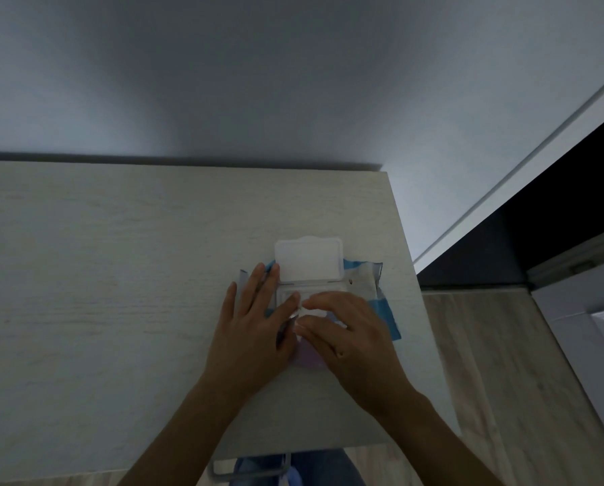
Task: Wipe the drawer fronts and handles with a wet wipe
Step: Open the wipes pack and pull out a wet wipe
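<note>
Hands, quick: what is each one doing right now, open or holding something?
Left hand: open, fingers flat, pressing down the wipe pack.
Right hand: closed, apparently pinching a wet wipe at the pack's opening.

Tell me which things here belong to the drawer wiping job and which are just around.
Job: wipes pack, lid open; wipe pinched by right hand; left hand pressing the pack; drawer handle.
Just around: wood floor, door frame, wall.
</note>
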The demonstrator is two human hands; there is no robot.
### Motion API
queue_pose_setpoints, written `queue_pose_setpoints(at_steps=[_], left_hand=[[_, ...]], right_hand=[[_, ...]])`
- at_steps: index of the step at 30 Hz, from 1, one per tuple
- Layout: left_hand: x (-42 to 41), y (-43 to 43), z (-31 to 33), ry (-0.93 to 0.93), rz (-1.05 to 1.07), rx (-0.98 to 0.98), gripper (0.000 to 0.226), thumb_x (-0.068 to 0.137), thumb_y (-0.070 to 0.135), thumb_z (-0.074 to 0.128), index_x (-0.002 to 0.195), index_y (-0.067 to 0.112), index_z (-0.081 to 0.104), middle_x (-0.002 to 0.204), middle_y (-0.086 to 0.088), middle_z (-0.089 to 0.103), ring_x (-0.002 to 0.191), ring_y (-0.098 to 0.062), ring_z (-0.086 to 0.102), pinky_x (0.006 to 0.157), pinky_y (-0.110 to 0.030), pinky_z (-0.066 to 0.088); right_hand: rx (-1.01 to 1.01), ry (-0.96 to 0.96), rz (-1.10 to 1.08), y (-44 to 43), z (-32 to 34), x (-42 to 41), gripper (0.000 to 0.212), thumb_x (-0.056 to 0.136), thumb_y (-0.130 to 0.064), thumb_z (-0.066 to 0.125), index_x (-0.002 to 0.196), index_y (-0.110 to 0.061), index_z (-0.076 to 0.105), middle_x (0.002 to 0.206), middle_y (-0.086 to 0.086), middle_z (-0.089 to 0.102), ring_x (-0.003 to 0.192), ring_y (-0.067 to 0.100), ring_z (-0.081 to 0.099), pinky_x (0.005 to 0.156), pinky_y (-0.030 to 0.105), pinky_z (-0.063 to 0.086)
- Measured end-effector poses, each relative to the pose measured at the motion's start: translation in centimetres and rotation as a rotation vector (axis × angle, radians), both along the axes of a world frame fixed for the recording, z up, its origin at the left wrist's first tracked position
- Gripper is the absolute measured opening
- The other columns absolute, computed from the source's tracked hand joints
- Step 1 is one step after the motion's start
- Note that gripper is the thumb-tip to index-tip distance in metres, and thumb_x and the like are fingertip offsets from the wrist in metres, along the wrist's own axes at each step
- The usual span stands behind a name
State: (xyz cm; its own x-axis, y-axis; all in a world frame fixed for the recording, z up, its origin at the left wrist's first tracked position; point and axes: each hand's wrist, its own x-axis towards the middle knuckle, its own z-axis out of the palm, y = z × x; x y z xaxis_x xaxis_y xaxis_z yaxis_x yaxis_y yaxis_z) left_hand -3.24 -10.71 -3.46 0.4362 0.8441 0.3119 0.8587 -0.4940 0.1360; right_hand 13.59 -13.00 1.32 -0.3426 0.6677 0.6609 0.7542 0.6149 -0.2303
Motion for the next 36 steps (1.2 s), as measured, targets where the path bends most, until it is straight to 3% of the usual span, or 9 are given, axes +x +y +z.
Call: queue_pose_setpoints(at_steps=[3, 6, 9, 12, 19, 22, 26, 30, 36], left_hand=[[0.1, 0.0, 0.2, -0.004, 0.004, 0.000, 0.055, 0.088, 0.051, 0.041, 0.124, 0.020, 0.069, 0.147, -0.022, 0.046, 0.139, -0.035, 0.027, 0.102, -0.064, 0.028], [0.0, 0.0, 0.1, -0.022, -0.001, 0.006, 0.059, 0.100, 0.056, 0.026, 0.126, 0.021, 0.065, 0.147, -0.022, 0.046, 0.139, -0.035, 0.028, 0.102, -0.065, 0.026], [0.0, 0.0, 0.0, -0.034, -0.007, 0.018, 0.051, 0.097, 0.052, 0.033, 0.130, 0.022, 0.059, 0.148, -0.021, 0.044, 0.140, -0.035, 0.028, 0.103, -0.066, 0.026], [-0.1, -0.1, 0.1, -0.031, 0.001, 0.009, 0.051, 0.088, 0.046, 0.043, 0.127, 0.021, 0.063, 0.148, -0.021, 0.045, 0.140, -0.035, 0.028, 0.103, -0.065, 0.028], [0.1, -0.2, 0.5, -0.040, 0.020, -0.024, 0.051, 0.087, 0.046, 0.042, 0.122, 0.020, 0.070, 0.146, -0.020, 0.047, 0.139, -0.032, 0.029, 0.102, -0.066, 0.031], [0.3, -0.2, 0.6, -0.033, 0.029, -0.025, 0.052, 0.086, 0.046, 0.042, 0.120, 0.020, 0.071, 0.145, -0.020, 0.049, 0.138, -0.032, 0.030, 0.101, -0.066, 0.029], [0.3, -0.4, 0.8, -0.017, 0.031, -0.032, 0.053, 0.086, 0.048, 0.041, 0.120, 0.021, 0.071, 0.145, -0.020, 0.050, 0.138, -0.032, 0.030, 0.100, -0.066, 0.032], [0.4, -0.5, 1.0, 0.009, 0.038, -0.034, 0.053, 0.086, 0.049, 0.040, 0.117, 0.022, 0.073, 0.144, -0.019, 0.051, 0.137, -0.031, 0.031, 0.101, -0.067, 0.033], [0.6, -0.4, 1.3, 0.029, 0.060, 0.004, 0.050, 0.084, 0.048, 0.041, 0.110, 0.023, 0.075, 0.141, -0.019, 0.054, 0.136, -0.031, 0.032, 0.111, -0.060, 0.027]], right_hand=[[-0.009, -0.008, 0.043, -0.1, 1.0, 0.2, 0.016, 0.098, -0.029, 0.048, 0.102, -0.014, 0.051, 0.094, 0.009, 0.068, 0.094, 0.012, 0.053, 0.089, 0.026, 0.042], [0.100, -0.061, 0.001, 0.0, 1.0, 0.3, 0.025, 0.106, -0.030, 0.031, 0.101, -0.012, 0.048, 0.099, 0.008, 0.057, 0.091, 0.016, 0.051, 0.082, 0.029, 0.047], [0.096, -0.072, -0.030, 0.0, 1.4, 0.8, 0.014, 0.096, -0.027, 0.050, 0.100, -0.014, 0.051, 0.093, 0.011, 0.068, 0.093, 0.015, 0.052, 0.086, 0.028, 0.043], [0.086, -0.039, -0.074, 0.1, 1.7, 1.3, 0.020, 0.102, -0.035, 0.043, 0.099, -0.017, 0.052, 0.092, 0.010, 0.069, 0.094, 0.016, 0.053, 0.086, 0.027, 0.040], [0.065, -0.008, -0.101, 0.3, 2.6, 2.0, 0.023, 0.103, -0.038, 0.041, 0.098, -0.020, 0.054, 0.094, 0.012, 0.070, 0.097, 0.018, 0.054, 0.090, 0.029, 0.039], [0.057, -0.053, -0.067, 0.3, 3.0, 2.0, 0.021, 0.102, -0.038, 0.043, 0.098, -0.021, 0.055, 0.101, 0.011, 0.070, 0.105, 0.020, 0.055, 0.102, 0.038, 0.037], [0.040, -0.056, -0.078, 0.3, 3.7, 2.3, 0.023, 0.101, -0.038, 0.042, 0.097, -0.021, 0.057, 0.105, 0.012, 0.069, 0.109, 0.020, 0.055, 0.105, 0.051, 0.036], [0.009, -0.045, -0.124, 0.3, 3.9, 2.6, 0.035, 0.101, -0.038, 0.045, 0.088, -0.016, 0.069, 0.105, 0.012, 0.067, 0.107, 0.020, 0.054, 0.110, 0.045, 0.031], [0.047, 0.013, -0.147, 0.2, 4.7, 2.5, 0.030, 0.102, -0.041, 0.043, 0.094, -0.019, 0.062, 0.097, 0.017, 0.069, 0.101, 0.021, 0.054, 0.106, 0.046, 0.034]])
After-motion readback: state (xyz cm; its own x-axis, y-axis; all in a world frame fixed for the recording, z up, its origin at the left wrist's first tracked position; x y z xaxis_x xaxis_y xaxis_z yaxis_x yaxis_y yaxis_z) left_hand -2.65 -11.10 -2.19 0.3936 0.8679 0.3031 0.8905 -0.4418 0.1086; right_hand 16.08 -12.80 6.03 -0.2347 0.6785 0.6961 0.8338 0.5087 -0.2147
